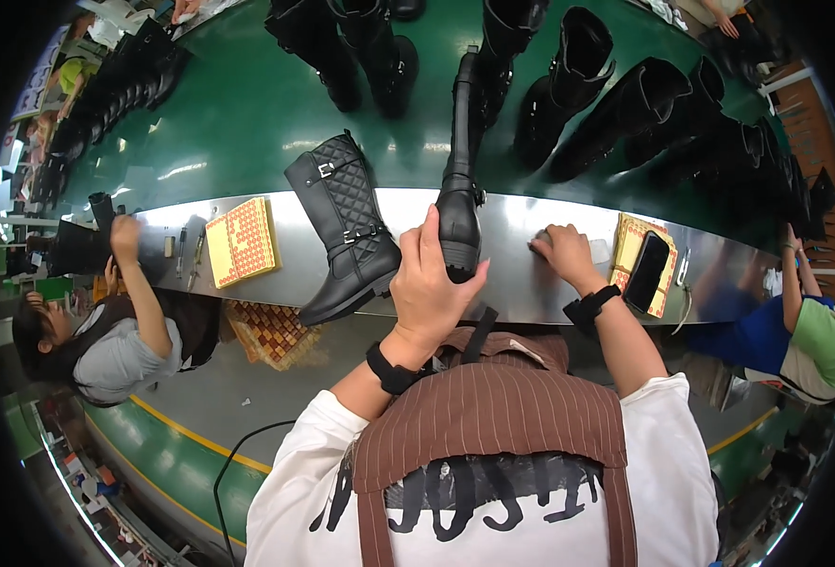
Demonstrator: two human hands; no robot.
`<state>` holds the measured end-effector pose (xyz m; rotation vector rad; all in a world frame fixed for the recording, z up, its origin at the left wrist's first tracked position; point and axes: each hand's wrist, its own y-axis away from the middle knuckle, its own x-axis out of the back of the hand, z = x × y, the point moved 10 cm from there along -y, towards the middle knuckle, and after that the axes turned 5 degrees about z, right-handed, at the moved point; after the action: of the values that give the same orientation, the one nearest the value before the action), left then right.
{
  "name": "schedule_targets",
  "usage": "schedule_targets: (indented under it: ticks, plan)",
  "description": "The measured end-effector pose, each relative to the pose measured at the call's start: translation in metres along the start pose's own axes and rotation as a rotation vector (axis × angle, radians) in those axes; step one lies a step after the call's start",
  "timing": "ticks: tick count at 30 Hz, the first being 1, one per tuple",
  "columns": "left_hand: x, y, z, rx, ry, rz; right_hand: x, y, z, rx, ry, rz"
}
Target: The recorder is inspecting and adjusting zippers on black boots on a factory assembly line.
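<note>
Gripped at its foot end by my left hand [434, 282] is a black boot [458, 203], its narrow shaft pointing away from me over the green surface. The fingers and thumb close around either side of the sole end. My right hand [570, 255] rests low over the metal strip to the right, fingers bent around a small dark thing whose kind I cannot make out. Left of the held boot, a black boot with quilted sides and buckled straps [347, 213] leans on the metal edge, toe toward me.
Several black boots stand on the green table [229, 123], including a tall one [564, 85] at the right. Yellow sheets with red dots [241, 243] lie at left; a phone [648, 271] lies on a similar stack at right. A co-worker [120, 340] sits at left.
</note>
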<state>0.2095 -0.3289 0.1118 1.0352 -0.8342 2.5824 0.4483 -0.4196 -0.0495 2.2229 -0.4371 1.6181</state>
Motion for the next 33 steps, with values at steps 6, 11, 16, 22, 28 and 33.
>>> schedule_targets:
  ticks: [6, 11, 16, 22, 28, 33]
  plan:
    - [0.007, 0.001, 0.006, -0.060, 0.009, -0.017, 0.027, 0.001, -0.042, -0.166, -0.814, -0.012]
    - [-0.006, 0.019, 0.032, -0.391, 0.251, -0.343, 0.059, -0.001, -0.119, -0.159, -1.152, -0.234]
    - [0.035, 0.014, -0.129, 0.282, 0.160, 0.194, 0.071, 0.009, -0.103, -0.193, -1.012, -0.338]
    - [-0.041, 0.072, -0.349, 1.272, 0.455, -0.090, 0.074, 0.029, -0.088, -0.108, -0.782, -0.218]
    - [-0.046, 0.060, -0.325, 1.238, 0.853, -0.087, 0.100, 0.043, -0.093, -0.112, -0.790, -0.011]
    - [0.020, -0.007, -0.232, 0.749, 1.310, -0.163, 0.114, 0.044, -0.089, -0.034, -1.069, 0.305]
